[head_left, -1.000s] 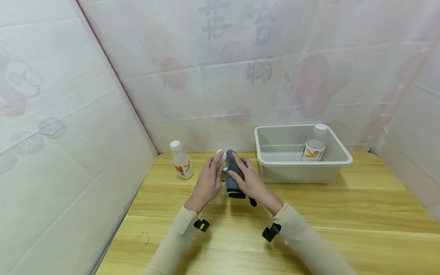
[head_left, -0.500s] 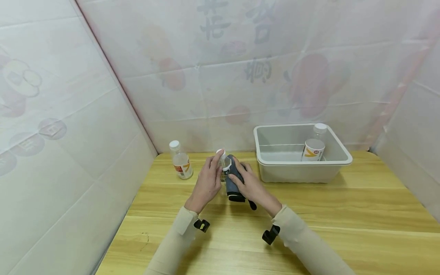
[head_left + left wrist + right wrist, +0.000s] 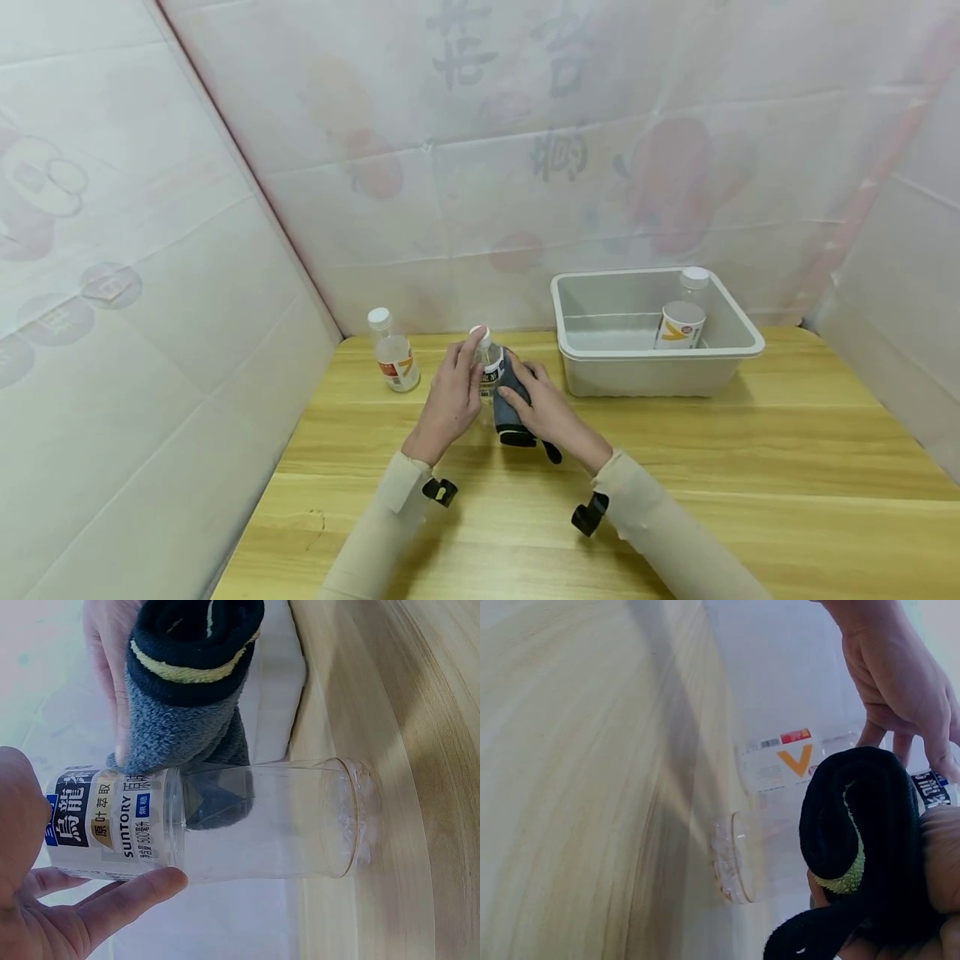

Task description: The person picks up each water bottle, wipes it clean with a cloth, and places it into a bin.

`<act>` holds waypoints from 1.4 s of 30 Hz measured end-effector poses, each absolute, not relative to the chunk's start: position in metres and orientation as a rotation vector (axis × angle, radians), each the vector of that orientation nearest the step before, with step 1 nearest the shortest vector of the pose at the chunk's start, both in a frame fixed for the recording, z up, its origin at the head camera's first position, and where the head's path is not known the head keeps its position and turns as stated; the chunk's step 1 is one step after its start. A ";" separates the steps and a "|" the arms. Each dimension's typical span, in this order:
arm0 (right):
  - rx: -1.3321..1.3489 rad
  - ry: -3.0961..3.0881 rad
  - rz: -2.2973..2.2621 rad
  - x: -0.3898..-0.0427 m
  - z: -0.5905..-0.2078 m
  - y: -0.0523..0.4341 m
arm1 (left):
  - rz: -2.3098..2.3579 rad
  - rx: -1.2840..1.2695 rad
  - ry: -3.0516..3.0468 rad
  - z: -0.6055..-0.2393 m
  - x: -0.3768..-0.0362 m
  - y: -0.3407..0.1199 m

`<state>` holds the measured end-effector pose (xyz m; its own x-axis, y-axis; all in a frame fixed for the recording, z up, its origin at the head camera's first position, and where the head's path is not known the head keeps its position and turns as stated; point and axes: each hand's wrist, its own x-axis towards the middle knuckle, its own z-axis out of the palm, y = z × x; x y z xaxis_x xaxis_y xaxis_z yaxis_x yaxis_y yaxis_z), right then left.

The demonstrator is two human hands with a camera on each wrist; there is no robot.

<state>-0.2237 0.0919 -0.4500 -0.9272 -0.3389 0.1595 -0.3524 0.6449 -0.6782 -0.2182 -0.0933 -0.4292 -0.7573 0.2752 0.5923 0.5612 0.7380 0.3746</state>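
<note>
My left hand (image 3: 447, 400) holds a clear plastic bottle (image 3: 262, 817) upright on the table, fingers and thumb around its labelled upper part and one fingertip at the white cap. Its label reads SUNTORY, with black and white print. On the bottle's right side, my right hand (image 3: 553, 406) grips a rolled grey towel (image 3: 512, 410) with black edging and a yellow stripe. The towel lies against the label and upper body in the left wrist view, and a black loop hangs from it. In the right wrist view the towel (image 3: 855, 825) covers part of the bottle.
A second clear bottle (image 3: 397, 367) with a white cap and orange V label stands to the left. At the right is a pale grey plastic tub (image 3: 652, 377), holding a similar bottle (image 3: 681, 323). Printed white sheeting (image 3: 480, 250) walls the wooden table (image 3: 720, 467).
My right hand has slid the towel down the bottle, baring more of its label and neck. My left hand keeps its hold in about the same place.
</note>
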 end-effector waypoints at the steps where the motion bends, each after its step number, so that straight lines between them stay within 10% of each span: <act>1: 0.593 -2.834 1.178 -0.223 -0.450 0.092 | -0.755 -0.632 -2.428 -0.429 -0.218 -0.093; 42: 0.556 -3.004 1.137 -0.228 -0.474 0.092 | -0.764 -0.637 -2.432 -0.431 -0.221 -0.094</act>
<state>-0.2282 0.0918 -0.4743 -0.9351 -0.3542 0.0102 -0.2721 0.6993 -0.6610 -0.2210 -0.0935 -0.4313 -0.7610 0.2770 0.5866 0.5627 0.7319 0.3843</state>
